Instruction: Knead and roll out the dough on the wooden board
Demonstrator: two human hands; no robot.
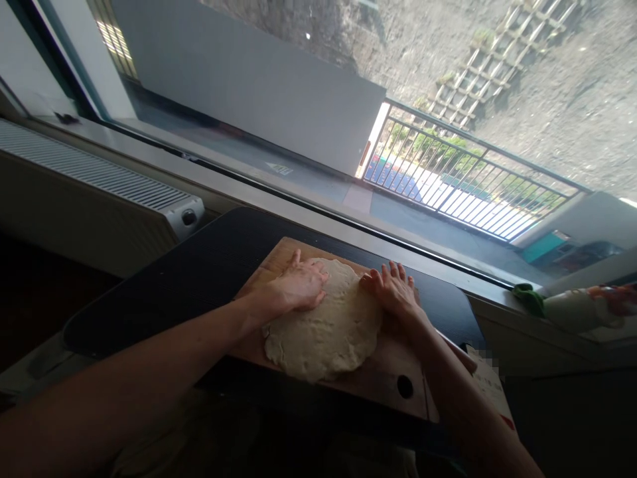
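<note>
The dough (323, 332) lies already flattened on the board (395, 358), rim not yet even; left hand (301, 284) and right hand (393, 291) rest at its far sides, each grip spread.

Matt, uneven dough (323, 332), smooth wooden board (391, 362)

light: window (279, 133), bright | indoors: dim | lower corners: near black | glare: behind railing (462, 180)
</note>
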